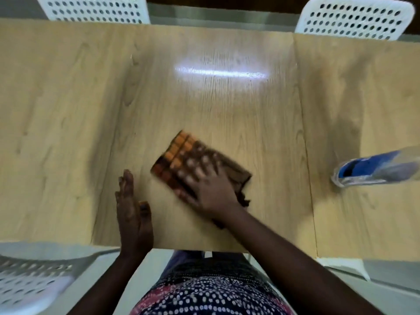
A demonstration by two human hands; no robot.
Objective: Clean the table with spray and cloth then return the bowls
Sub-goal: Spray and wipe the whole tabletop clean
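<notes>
The wooden table (pixel 227 105) fills the view, its near edge running just in front of the person's patterned clothing (pixel 204 292) at 6 o'clock and its far edge under two white perforated chairs, one at 11 o'clock (pixel 91 7) and one at 1 o'clock (pixel 354 17). A third white chair (pixel 27 280) sits off the near edge at 8 o'clock. A seam in the tabletop runs front to back at the right. Broad bare wood lies open toward 12, 9 and 10 o'clock.

The checked orange-and-brown cloth (pixel 181 153) lies flat near the middle of the table, a little toward 6 o'clock. The right hand (pixel 211 185) presses on it with fingers spread and straight, the forearm stretching in from 5 o'clock. The left hand (pixel 131 212) rests on edge on the wood just beside the cloth at 7 o'clock, fingers straight and together, holding nothing.

A blurred blue and grey object, possibly the spray bottle (pixel 372 169), lies at 3 o'clock, well apart from the cloth.
</notes>
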